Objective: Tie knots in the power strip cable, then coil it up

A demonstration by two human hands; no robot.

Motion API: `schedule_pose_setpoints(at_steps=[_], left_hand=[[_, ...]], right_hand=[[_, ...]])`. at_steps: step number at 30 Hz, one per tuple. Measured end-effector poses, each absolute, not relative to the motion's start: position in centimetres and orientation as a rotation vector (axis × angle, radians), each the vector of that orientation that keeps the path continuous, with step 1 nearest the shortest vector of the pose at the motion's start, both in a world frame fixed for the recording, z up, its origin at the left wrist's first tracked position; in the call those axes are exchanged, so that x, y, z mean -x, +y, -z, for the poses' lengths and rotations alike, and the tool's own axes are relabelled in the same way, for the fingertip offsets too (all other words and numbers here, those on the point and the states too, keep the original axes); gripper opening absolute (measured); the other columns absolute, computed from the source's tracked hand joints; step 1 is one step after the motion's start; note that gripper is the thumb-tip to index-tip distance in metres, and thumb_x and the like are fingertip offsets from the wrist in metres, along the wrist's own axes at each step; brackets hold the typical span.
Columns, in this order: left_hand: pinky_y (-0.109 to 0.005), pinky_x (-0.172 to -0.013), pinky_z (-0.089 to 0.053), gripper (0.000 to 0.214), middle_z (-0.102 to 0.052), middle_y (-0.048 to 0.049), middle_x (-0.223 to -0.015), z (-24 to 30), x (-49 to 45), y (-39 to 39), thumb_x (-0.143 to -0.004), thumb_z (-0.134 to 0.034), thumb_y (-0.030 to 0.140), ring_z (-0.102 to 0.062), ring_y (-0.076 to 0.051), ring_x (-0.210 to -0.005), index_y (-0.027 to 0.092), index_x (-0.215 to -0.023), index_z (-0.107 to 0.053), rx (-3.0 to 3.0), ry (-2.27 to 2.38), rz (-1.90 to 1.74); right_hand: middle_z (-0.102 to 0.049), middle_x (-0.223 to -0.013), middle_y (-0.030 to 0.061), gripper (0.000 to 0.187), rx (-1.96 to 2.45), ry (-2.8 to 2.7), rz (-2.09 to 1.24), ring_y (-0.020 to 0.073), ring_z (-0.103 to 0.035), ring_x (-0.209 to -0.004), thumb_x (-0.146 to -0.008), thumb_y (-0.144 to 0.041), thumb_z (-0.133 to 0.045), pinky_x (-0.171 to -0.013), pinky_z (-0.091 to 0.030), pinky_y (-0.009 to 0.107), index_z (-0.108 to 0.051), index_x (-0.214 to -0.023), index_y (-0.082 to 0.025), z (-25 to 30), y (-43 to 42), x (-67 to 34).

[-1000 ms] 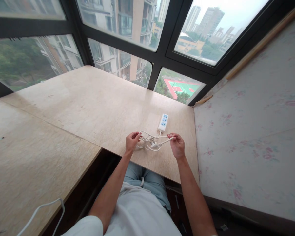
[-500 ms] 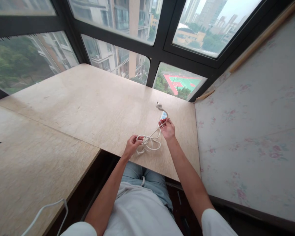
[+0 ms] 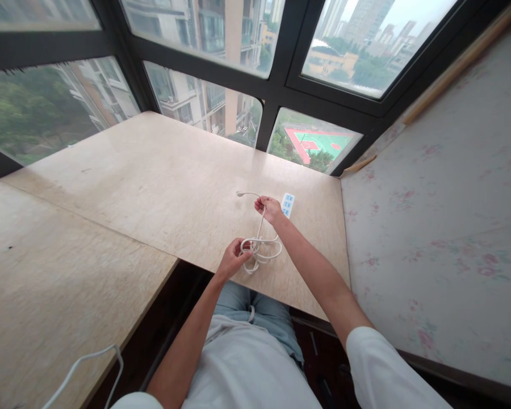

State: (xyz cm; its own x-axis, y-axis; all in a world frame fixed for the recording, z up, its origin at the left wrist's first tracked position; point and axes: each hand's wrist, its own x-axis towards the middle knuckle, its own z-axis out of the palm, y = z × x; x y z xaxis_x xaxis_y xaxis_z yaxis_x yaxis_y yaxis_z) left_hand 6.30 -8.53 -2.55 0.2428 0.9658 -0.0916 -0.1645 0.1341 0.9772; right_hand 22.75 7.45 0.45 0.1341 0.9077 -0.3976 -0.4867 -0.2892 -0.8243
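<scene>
A white power cord (image 3: pixel 269 257) lies in loose loops near the front edge of the tabletop. My left hand (image 3: pixel 235 257) pinches the loops at their left side. Farther forward, my right hand (image 3: pixel 269 208) grips the cord close to its end, and the plug (image 3: pixel 239 193) sticks out leftward from the fingers. The white power strip (image 3: pixel 288 204) with blue socket faces lies just right of my right hand, partly covered by the wrist.
The beige stone-patterned tabletop (image 3: pixel 153 170) stretches left to a second panel (image 3: pixel 68 272) with a dark gap at its front. Another white cable (image 3: pixel 80 359) crosses the lower left. Dark window frames (image 3: pixel 204 69) stand behind; a floral wall (image 3: pixel 434 227) borders the right.
My right hand has moved left with the cord, swinging the plug left and uncovering more of the power strip. My left hand stays at the loops.
</scene>
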Motion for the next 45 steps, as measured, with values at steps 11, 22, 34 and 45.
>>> schedule_pose_setpoints(at_steps=[11, 22, 34, 45], left_hand=[[-0.046, -0.114, -0.029, 0.034, -0.035, -0.0133, -0.152, 0.9, -5.4, -10.0, -0.076, -0.071, 0.033, -0.035, -0.03, -0.139, 0.02, -0.108, -0.07, -1.591, 1.073, -0.962], [-0.048, -0.116, -0.028, 0.055, -0.039, -0.0035, -0.151, 2.5, -5.1, -8.6, -0.077, -0.041, 0.006, -0.03, -0.024, -0.142, 0.024, -0.123, -0.065, -1.772, 1.09, -1.034], [-0.049, -0.113, -0.009, 0.038, -0.07, -0.0068, -0.113, -2.5, -6.1, 1.5, -0.071, -0.064, 0.011, -0.047, -0.028, -0.13, 0.031, -0.102, -0.072, -2.517, 0.65, -0.443], [-0.028, -0.067, -0.036, 0.006, -0.067, -0.0028, -0.06, -0.5, 1.2, 4.6, -0.071, -0.073, 0.033, -0.06, -0.02, -0.06, 0.029, -0.073, -0.076, -2.154, 1.077, -0.613]], right_hand=[[-0.072, -0.086, 0.0022, 0.014, 1.238, -0.906, -1.629, 0.017, -0.067, -0.088, -0.075, -0.024, -0.076, -0.091, -0.052, 0.038, -0.066, -0.083, -0.019, -1.0, 6.5, -19.4], [-0.051, -0.143, 0.008, 0.054, 1.182, -1.892, -1.056, 0.0256, -0.043, -0.135, -0.077, -0.046, -0.072, -0.114, -0.031, 0.048, -0.061, -0.127, -0.03, -2.1, -4.5, -26.5], [-0.074, -0.105, 0.0071, 0.03, 1.257, -2.226, -0.764, 0.0239, -0.066, -0.099, -0.086, -0.017, -0.054, -0.093, -0.045, 0.045, -0.071, -0.109, -0.026, -0.1, -6.3, -31.2], [-0.072, -0.082, 0.005, 0.02, 1.286, -1.948, -0.644, 0.0211, -0.064, -0.081, -0.088, -0.031, -0.055, -0.078, -0.05, 0.038, -0.075, -0.082, -0.027, 0.2, -5.9, -37.2]])
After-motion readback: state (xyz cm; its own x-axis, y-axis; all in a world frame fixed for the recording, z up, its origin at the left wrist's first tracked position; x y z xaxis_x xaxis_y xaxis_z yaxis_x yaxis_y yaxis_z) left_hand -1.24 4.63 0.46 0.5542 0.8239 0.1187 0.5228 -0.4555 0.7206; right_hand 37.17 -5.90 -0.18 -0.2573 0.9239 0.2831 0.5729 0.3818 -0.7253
